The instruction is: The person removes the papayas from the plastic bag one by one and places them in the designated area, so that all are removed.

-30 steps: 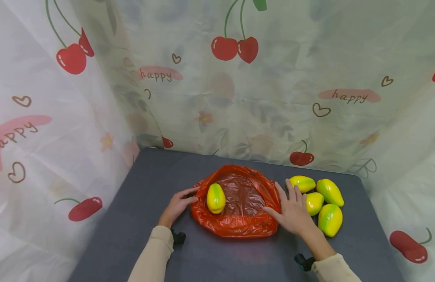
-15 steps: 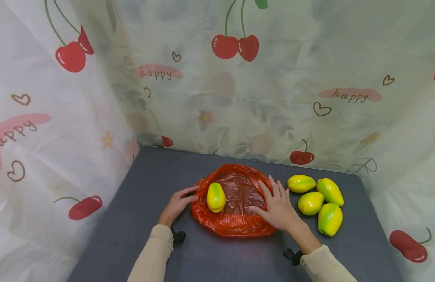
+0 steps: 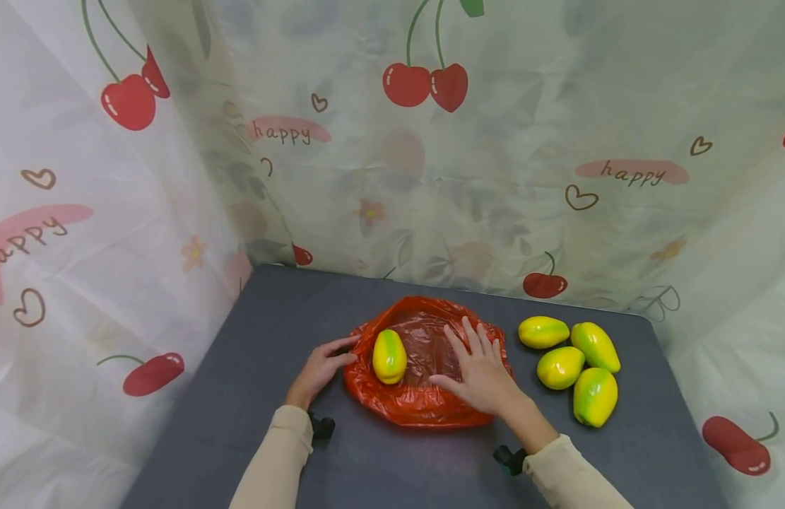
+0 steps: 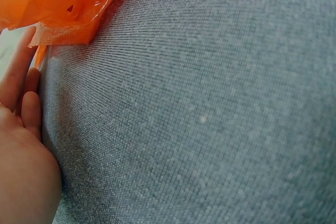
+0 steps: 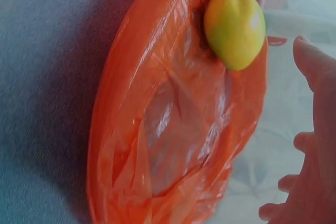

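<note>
A red plastic bag [image 3: 424,410] lies spread with its mouth facing up. Inside, toward the left, rests one glossy yellow-green fruit [image 3: 389,357] shaped like a mango, also visible in the bag in the right wrist view [image 5: 234,30]. My left hand [image 3: 317,369] touches the bag's left edge with fairly straight fingers; an orange-looking flap of the bag [image 4: 68,22] partly covers a fingertip in the left wrist view. My right hand [image 3: 484,375], fingers spread and holding nothing, is over the right part of the bag's mouth.
Several similar yellow-green fruits [image 3: 595,396] lie grouped on the grey tabletop [image 3: 379,474], right of the bag. Cherry-printed curtains [image 3: 494,177] enclose the table at the back and both sides.
My right hand has moved left, from beside the fruit group and the bag's right rim to over its mouth. My left hand, the bag and the fruits stay nearly in place.
</note>
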{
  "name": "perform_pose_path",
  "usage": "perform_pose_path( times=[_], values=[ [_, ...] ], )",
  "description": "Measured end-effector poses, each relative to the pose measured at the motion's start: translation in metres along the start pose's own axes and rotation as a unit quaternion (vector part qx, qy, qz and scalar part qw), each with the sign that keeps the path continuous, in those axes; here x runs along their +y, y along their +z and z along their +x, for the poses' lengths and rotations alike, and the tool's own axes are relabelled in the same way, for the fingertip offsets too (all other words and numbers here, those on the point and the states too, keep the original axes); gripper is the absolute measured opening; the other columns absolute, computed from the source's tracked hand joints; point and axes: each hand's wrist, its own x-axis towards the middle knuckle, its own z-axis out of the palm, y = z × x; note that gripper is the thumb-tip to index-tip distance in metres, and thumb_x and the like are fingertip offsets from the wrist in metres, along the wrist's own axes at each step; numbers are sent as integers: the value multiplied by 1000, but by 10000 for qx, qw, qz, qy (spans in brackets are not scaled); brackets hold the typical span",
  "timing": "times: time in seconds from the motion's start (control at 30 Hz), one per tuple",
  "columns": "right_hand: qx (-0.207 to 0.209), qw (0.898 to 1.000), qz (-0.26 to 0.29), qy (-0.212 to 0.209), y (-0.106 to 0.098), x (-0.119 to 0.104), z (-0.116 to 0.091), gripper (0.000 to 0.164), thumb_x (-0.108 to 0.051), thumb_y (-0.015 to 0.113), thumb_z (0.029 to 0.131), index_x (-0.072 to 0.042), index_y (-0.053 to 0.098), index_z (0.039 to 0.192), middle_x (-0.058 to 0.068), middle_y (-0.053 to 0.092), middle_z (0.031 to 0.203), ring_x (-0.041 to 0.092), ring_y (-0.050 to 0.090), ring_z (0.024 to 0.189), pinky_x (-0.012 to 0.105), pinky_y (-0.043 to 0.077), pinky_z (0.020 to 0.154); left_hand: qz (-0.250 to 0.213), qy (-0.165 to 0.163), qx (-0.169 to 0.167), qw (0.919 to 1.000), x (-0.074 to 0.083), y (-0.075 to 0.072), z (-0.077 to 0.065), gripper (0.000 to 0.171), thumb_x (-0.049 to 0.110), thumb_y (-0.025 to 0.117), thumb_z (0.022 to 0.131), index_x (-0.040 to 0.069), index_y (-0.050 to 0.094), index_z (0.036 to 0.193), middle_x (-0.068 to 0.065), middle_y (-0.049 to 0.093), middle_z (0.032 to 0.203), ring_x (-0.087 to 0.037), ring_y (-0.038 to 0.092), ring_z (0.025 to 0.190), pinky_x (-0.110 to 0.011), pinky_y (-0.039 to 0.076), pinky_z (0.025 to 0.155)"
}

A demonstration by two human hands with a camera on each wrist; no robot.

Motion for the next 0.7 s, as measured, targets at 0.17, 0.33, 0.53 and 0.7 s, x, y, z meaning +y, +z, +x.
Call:
perform_pose_path(
  times=[0.17, 0.33, 0.53, 0.7],
  values=[
    [-149, 9998, 69, -57, 2, -8, 4, 101, -75, 58, 87, -26, 17, 165, 16, 4, 173, 51, 8, 157, 79, 12, 118, -18, -3, 6, 10000, 0, 0, 1, 43, 39, 74, 92, 36, 67, 135, -2, 51, 157, -30, 39, 151, -60, 25, 126],
    [-164, 9997, 68, -163, 5, -16, 8, 98, -74, 58, 89, -25, 19, 165, 18, 6, 173, 51, 9, 157, 78, 14, 118, 1, -27, 7, 10000, 1, 0, 0, 43, 39, 74, 92, 38, 66, 135, -1, 50, 157, -29, 38, 152, -59, 24, 126],
    [-228, 9995, 28, -222, 11, -23, 13, 99, -73, 59, 89, -22, 20, 165, 17, 7, 173, 49, 10, 157, 76, 16, 120, 22, -38, 7, 10000, 3, 0, -2, 43, 38, 73, 93, 36, 66, 136, -3, 50, 158, -30, 38, 152, -60, 24, 126],
    [-285, 9990, 108, -333, 14, -30, 18, 100, -72, 60, 89, -21, 20, 165, 17, 8, 173, 50, 11, 157, 73, 17, 121, 71, -22, 15, 10000, 2, 1, -1, 44, 39, 72, 93, 35, 65, 137, -4, 50, 158, -31, 39, 151, -61, 24, 125]
  ],
)
